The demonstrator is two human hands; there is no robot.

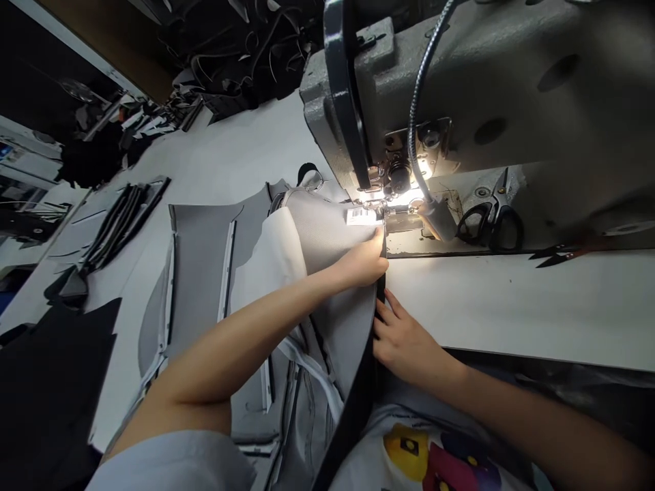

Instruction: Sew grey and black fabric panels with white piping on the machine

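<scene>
A large piece of grey sewn fabric [199, 266] with black edging and white strips along its seams lies across the table and down to my lap. Its edge runs under the needle area of a sewing machine [399, 177], lit by a small lamp. My left hand [364, 262] pinches this edge just in front of the needle, close to a white barcode label [361, 216]. Lower down the same edge, my right hand [404, 337] grips the black border; its fingertips are partly hidden behind the fabric.
Black-handled scissors [494, 221] lie on the machine bed, right of a flexible lamp [439, 217]. Thread snips [565, 256] rest farther right. Stacked dark pieces [120, 221] and black fabric [56, 389] are at the left. A dark heap [245, 61] sits behind.
</scene>
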